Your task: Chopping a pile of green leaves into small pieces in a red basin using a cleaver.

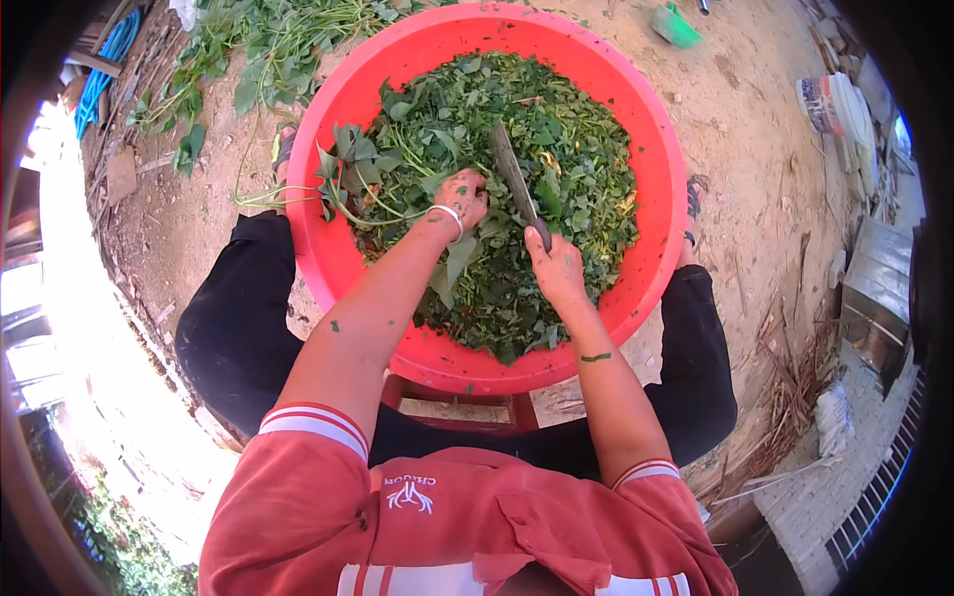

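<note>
A wide red plastic basin [656, 223] stands between my legs, holding a thick heap of chopped green leaves and stems [536, 112]. My left hand [463, 195] is closed around a bunch of leafy vines [358, 167] over the heap; one long stem runs out past the basin's left rim. In my right hand [555, 270] is the dark handle of a knife [514, 171]. Its long blade points away from me, just right of my left hand. Bits of cut leaf cling to both arms. The fingertips of my left hand are hidden among the leaves.
A pile of uncut leafy vines [291, 52] lies on the dirt ground beyond the basin's left side. A green plastic scoop-like object [674, 26] is at the upper right. White buckets [838, 112] and dry sticks [782, 387] lie along the right. Blue hose [108, 67] hangs far left.
</note>
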The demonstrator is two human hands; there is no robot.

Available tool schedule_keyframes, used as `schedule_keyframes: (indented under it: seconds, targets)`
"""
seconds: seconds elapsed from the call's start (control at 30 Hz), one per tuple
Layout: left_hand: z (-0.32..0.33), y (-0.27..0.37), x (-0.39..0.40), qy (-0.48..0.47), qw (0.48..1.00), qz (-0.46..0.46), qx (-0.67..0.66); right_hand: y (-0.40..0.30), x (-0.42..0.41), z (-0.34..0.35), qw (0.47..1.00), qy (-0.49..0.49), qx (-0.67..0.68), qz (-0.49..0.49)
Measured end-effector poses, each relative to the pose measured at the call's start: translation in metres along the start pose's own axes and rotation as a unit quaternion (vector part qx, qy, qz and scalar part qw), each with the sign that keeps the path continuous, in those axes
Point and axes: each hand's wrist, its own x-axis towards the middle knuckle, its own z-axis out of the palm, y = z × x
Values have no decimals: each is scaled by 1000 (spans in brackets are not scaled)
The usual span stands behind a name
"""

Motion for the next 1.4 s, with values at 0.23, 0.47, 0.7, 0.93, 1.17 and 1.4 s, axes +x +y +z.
schedule_keyframes:
  seconds: [0.23,0.47,0.7,0.93,1.17,1.4]
  targets:
    - [-7,38,-29,-20,981,-103,166,-14,-46,-140,994,14,94,-54]
    - [15,77,-71,-72,988,-36,130,-20,-73,-170,982,41,186,24]
    - [19,115,-6,74,966,111,223,-18,-63,-176,965,32,261,18]
    - [23,97,4,-5,985,-68,160,-12,-65,-136,995,15,96,-31]
    - [27,88,0,56,987,-47,141,13,-35,-67,995,34,-90,7]
    - [31,27,-21,173,950,246,80,12,-19,-55,1000,22,-19,2]
